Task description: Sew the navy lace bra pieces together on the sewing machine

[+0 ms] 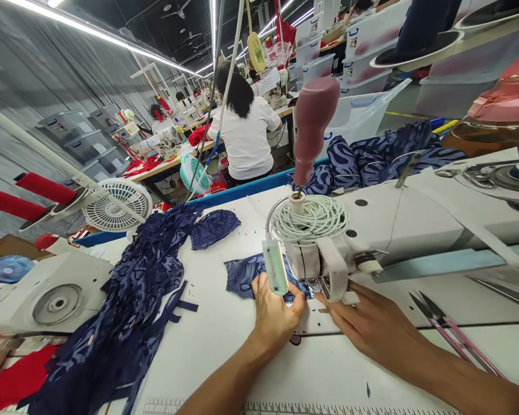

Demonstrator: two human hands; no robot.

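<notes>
A navy patterned fabric piece [242,276] lies under the sewing machine head [305,259], its right end at the presser foot [318,285]. My left hand [277,314] is closed on the near edge of this piece, thumb and fingers pinched together left of the foot. Part of that hand sits behind a greenish clear guard [275,268]. My right hand [367,317] reaches in from the right with its fingers stretched out, tips beside the foot near the fabric's end. The machine hides some of those fingers.
Navy fabric pieces and strips [151,271] are heaped at left, with one cut piece [215,229] beside them. Pink-handled thread snips [454,328] lie at right. A screwdriver [315,127] stands in a coil of pale cord [311,219]. A ruler [328,409] runs along the front edge.
</notes>
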